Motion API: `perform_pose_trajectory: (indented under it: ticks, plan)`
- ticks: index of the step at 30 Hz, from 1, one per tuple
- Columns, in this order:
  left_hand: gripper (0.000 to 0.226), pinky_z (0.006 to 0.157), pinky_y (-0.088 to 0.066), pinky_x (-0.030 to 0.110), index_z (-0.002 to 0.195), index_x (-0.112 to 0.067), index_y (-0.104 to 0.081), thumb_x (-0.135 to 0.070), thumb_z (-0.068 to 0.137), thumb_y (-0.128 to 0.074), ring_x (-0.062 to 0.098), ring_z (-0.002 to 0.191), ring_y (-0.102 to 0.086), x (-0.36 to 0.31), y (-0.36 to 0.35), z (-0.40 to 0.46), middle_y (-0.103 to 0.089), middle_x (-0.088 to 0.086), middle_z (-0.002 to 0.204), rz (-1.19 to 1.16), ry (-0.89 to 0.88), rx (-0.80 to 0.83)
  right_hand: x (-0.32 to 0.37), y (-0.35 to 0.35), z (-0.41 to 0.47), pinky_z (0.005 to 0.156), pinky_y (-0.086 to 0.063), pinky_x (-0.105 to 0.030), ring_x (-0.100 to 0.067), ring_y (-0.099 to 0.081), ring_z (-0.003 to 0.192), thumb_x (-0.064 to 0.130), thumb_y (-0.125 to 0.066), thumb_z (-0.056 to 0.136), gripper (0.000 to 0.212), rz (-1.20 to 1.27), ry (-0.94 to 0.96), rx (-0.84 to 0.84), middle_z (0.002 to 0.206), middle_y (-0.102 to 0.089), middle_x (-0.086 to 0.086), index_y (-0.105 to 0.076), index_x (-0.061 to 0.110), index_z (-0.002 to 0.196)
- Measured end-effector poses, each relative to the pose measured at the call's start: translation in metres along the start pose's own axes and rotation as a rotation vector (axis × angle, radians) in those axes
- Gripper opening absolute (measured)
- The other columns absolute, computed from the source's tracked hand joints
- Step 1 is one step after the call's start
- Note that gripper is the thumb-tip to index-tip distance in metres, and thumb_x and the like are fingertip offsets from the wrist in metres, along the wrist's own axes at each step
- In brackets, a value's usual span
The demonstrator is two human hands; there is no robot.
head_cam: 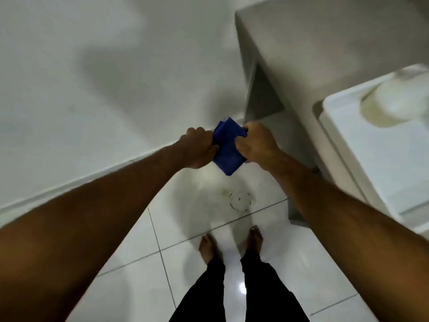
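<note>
Left hand (pixel 199 148), right hand (pixel 257 145) and both forearms (pixel 97 217) were bare to frame edge. Legs wore black full-length trousers (pixel 204 298), plain fabric, tapered at ankles. Feet (pixel 206 248) were bare.

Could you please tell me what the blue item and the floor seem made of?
The blue cloth looks like soft, matte fabric: it folds and creases. The floor seems glazed ceramic tile: glossy light reflection, dark grout lines.

White tiled floor (pixel 130 247) — dark grout lines, round drain cover (pixel 240 201), bare feet (pixel 206 248) standing near it
</note>
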State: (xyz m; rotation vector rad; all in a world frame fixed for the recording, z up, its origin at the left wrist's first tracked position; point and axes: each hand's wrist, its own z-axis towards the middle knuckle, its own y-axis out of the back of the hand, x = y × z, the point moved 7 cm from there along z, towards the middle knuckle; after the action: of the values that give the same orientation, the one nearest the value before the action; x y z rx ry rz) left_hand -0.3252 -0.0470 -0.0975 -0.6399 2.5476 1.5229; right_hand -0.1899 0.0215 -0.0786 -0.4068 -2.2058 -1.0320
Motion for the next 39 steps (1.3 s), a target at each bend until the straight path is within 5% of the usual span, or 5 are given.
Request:
perform_pose_trajectory:
  ticks: [8, 18, 23, 28, 39]
  plan:
    - [0.037, 0.083, -0.042, 0.043, 0.113, -0.009, -0.049, -0.04, 0.095, -0.042, 0.034, 0.105, -0.049, 0.083, -0.314, 0.106, -0.054, 0.018, 0.117, -0.115, 0.187, 0.236, -0.247, -0.196, 0.111, 0.079, -0.049, -0.032, -0.03, -0.062, 0.103, 0.006, -0.055, 0.09, 0.033, -0.199, -0.132, 0.176, 0.117, -0.065, -0.014, -0.055, 0.006, 0.123]
    - [0.116, 0.12, -0.002, 0.056, 0.149, 0.005, 0.007, -0.062, 0.082, -0.059, 0.048, 0.147, 0.006, 0.191, -0.583, 0.164, 0.002, 0.034, 0.159, 0.133, 0.142, 0.277, -0.525, -0.324, 0.207, 0.079, -0.042, -0.031, -0.034, -0.06, 0.102, 0.002, -0.057, 0.085, 0.031, -0.462, -0.287, 0.29, 0.115, -0.064, -0.02, -0.057, 0.006, 0.116]
    - [0.14, 0.118, 0.0, 0.056, 0.148, 0.007, 0.007, -0.073, 0.063, -0.069, 0.047, 0.148, 0.008, 0.205, -0.649, 0.199, 0.005, 0.034, 0.159, 0.248, 0.049, 0.215, -0.586, -0.359, 0.253, 0.085, -0.049, -0.039, -0.037, -0.059, 0.106, 0.002, -0.058, 0.087, 0.033, -0.559, -0.253, 0.358, 0.119, -0.063, -0.022, -0.054, 0.003, 0.12]
    - [0.158, 0.118, 0.001, 0.056, 0.148, 0.007, 0.007, -0.063, 0.042, -0.087, 0.048, 0.147, 0.008, 0.231, -0.664, 0.238, 0.005, 0.035, 0.158, 0.233, 0.162, 0.162, -0.59, -0.357, 0.256, 0.11, -0.033, -0.049, -0.042, -0.034, 0.138, 0.023, -0.059, 0.092, 0.065, -0.681, -0.181, -0.183, 0.153, -0.035, -0.023, -0.032, 0.002, 0.146]
    - [0.173, 0.12, 0.001, 0.051, 0.147, 0.0, 0.024, -0.072, 0.032, -0.084, 0.041, 0.145, 0.024, 0.256, -0.674, 0.252, 0.028, 0.027, 0.157, 0.108, 0.215, 0.242, -0.609, -0.421, 0.266, 0.115, -0.018, -0.059, -0.046, -0.014, 0.147, 0.034, -0.039, 0.096, 0.066, -0.71, -0.041, -0.141, 0.161, -0.019, -0.022, -0.02, 0.008, 0.153]
